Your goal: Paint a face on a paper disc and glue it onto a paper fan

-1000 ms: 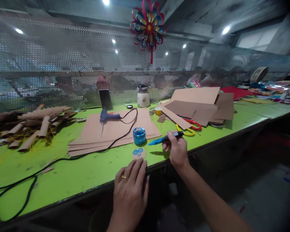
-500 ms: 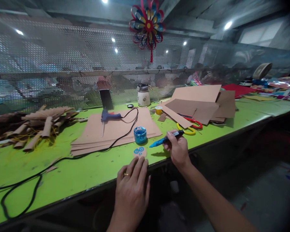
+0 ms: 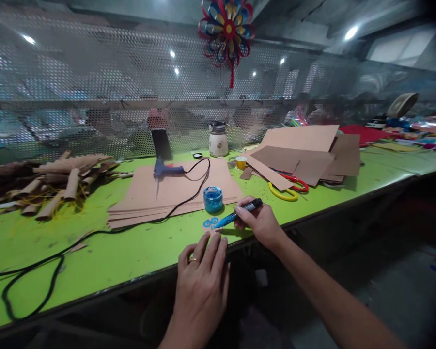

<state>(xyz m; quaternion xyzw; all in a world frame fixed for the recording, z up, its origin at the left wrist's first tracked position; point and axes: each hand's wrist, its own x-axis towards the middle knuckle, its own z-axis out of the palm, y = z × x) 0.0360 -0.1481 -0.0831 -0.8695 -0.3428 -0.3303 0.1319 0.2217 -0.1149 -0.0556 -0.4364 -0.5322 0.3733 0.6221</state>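
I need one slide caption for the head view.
Right hand holds a pen at the painted disc, left hand at its near edge.

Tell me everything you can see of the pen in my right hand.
The pen is slim and straight, with bright blue, paint-like smears over its front part and a black rear section bearing a small pale marking. The fingers of your right hand grip it around the middle. It slants, rear end raised, tip pointing down at the blue-marked round card; whether the tip touches it, I can't tell.
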